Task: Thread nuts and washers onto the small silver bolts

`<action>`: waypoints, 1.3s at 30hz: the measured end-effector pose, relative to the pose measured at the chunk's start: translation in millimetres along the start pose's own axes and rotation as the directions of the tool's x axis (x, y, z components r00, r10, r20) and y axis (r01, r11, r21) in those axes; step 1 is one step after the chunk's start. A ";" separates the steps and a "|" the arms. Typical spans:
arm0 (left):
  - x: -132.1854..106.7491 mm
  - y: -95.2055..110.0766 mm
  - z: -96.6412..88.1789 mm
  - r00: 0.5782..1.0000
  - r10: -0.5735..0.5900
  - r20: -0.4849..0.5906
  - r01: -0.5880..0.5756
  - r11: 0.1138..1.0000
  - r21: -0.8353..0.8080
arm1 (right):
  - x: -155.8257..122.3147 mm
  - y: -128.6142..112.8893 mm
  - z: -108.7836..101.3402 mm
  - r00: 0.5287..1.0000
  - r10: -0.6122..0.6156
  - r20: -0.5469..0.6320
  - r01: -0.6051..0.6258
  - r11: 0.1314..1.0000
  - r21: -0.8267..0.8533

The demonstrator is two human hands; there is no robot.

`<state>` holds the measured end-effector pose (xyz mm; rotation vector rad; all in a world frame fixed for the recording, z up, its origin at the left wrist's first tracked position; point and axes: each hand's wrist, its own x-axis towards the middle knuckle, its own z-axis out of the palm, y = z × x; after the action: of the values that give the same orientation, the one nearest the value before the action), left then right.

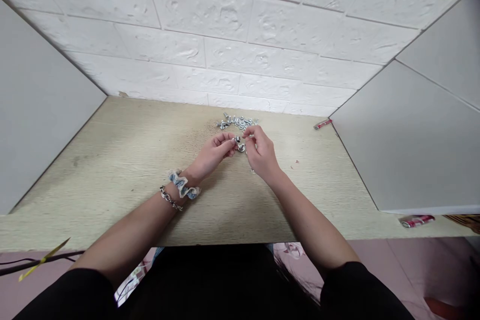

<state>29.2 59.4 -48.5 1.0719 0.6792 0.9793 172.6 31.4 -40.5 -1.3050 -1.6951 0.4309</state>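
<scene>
Between thumb and fingers, my left hand [217, 152] pinches a small metal nut [237, 139] that shows a dark hole. My right hand [261, 152] is just to the right, its fingers curled and its thumb close to the index finger; whether something small sits in them I cannot make out. Below the nut, between the hands, more shiny hardware [241, 148] is partly hidden by the fingers. Beyond my hands a loose pile of bolts, nuts and washers [240, 121] lies on the wooden tabletop [123, 160].
A white brick-pattern wall [225, 60] closes off the back. Grey panels stand at the left [41, 110] and right [408, 130]. A red-and-silver battery-like cylinder [323, 124] lies by the right panel, another red cylinder [417, 221] near the front right edge. A cable [37, 262] with a yellow tie hangs front left.
</scene>
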 end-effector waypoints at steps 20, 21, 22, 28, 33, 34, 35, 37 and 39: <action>-0.7 0.7 0.1 1.000 -0.005 0.031 0.004 0.999 0.041 | 1.5 -0.3 2.9 0.991 -0.005 0.136 0.015 0.997 -0.075; -0.6 0.6 0.2 1.000 -0.008 0.028 0.007 0.999 0.041 | 1.4 -0.4 2.8 0.991 -0.012 0.134 0.023 0.996 -0.082; -0.6 0.5 0.2 1.000 -0.009 0.026 0.008 0.999 0.040 | 1.3 -0.5 2.8 0.991 -0.019 0.132 0.031 0.996 -0.088; -0.3 1.3 0.1 1.000 -0.018 0.008 0.018 1.000 0.015 | 0.7 1.8 3.8 0.987 -0.107 0.117 0.120 0.986 -0.113; 0.8 0.8 -1.5 1.000 0.004 -0.004 -0.004 1.000 0.021 | 1.9 3.5 3.9 0.962 -0.263 0.068 0.268 0.961 -0.073; 0.9 0.6 -1.7 1.000 0.010 -0.006 -0.009 1.000 0.027 | 2.2 3.8 3.7 0.956 -0.286 0.059 0.290 0.955 -0.065; 0.9 0.3 -1.8 1.000 0.013 -0.006 -0.013 0.999 0.035 | 2.5 4.0 3.5 0.953 -0.300 0.047 0.303 0.951 -0.059; 0.7 0.0 -1.7 1.000 0.020 0.005 -0.020 0.998 0.055 | 3.0 4.5 3.0 0.953 -0.304 0.016 0.304 0.952 -0.039; 0.4 -0.1 -1.3 1.000 0.025 0.019 -0.026 0.997 0.074 | 3.6 4.7 2.6 0.963 -0.269 -0.019 0.269 0.963 0.005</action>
<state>28.3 60.3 -49.1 1.1558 0.6927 0.9715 173.1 37.0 -43.6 -1.0495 -1.8219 0.2645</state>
